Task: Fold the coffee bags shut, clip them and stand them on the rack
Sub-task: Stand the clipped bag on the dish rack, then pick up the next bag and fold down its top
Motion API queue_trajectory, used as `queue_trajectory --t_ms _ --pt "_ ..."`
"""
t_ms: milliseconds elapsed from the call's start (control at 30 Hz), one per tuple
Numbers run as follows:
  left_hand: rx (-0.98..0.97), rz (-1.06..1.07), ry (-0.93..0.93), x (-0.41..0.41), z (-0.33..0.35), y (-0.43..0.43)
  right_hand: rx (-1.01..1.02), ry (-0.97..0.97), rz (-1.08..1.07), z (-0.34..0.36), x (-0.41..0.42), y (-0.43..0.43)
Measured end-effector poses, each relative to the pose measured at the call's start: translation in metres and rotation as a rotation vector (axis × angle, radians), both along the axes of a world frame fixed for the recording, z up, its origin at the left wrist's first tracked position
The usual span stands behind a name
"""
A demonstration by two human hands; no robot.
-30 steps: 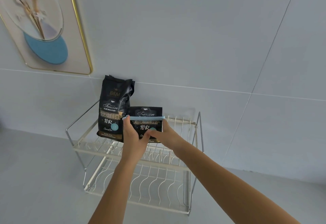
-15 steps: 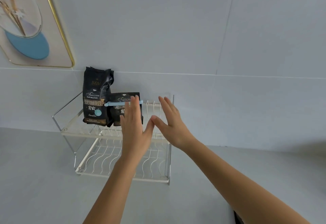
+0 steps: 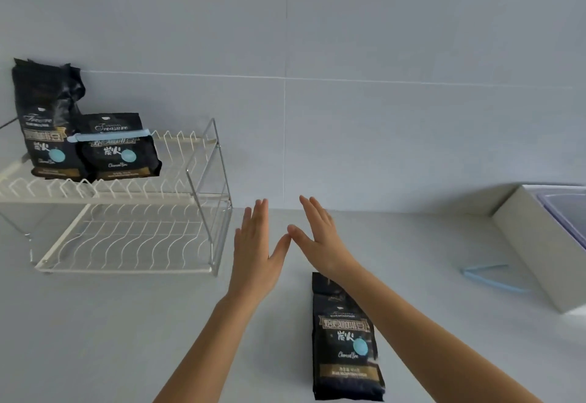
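Note:
Two black coffee bags stand on the top tier of the white wire rack at the left. The tall bag has an unfolded top. The shorter bag beside it is folded down and held by a light blue clip. A third black coffee bag lies flat on the counter at the lower middle, partly under my right forearm. My left hand and my right hand hover flat and empty over the counter right of the rack, thumbs nearly touching.
A white box with a translucent lid stands at the right edge. A light blue clip lies on the counter against it. The tiled wall runs behind the rack. The rack's lower tier holds nothing.
My hands let go of the clipped bag on the rack and drew back to the right, fingers spread. The view swung right, bringing the lying bag and the white box into sight.

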State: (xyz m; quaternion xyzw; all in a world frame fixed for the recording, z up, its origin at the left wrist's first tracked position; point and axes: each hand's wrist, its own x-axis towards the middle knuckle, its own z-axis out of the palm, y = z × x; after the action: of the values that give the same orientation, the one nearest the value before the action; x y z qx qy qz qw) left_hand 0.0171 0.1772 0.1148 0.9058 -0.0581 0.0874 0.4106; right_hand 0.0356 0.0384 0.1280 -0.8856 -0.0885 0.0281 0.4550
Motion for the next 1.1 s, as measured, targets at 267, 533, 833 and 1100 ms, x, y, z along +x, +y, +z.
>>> queue_trajectory --t_ms 267,533,833,1100 --pt "-0.179 -0.031 0.392 -0.012 -0.066 -0.076 -0.080 0.248 -0.084 -0.077 -0.021 -0.088" --pt "-0.430 0.208 0.912 -0.046 -0.134 -0.095 -0.066 0.659 -0.133 -0.146 -0.061 -0.156" --pt "-0.567 0.192 0.821 -0.042 -0.123 -0.124 0.372 0.795 -0.180 -0.144 -0.072 -0.166" --pt "-0.662 -0.019 0.482 -0.018 -0.081 -0.133 0.341 0.303 -0.177 -0.091 -0.046 -0.189"
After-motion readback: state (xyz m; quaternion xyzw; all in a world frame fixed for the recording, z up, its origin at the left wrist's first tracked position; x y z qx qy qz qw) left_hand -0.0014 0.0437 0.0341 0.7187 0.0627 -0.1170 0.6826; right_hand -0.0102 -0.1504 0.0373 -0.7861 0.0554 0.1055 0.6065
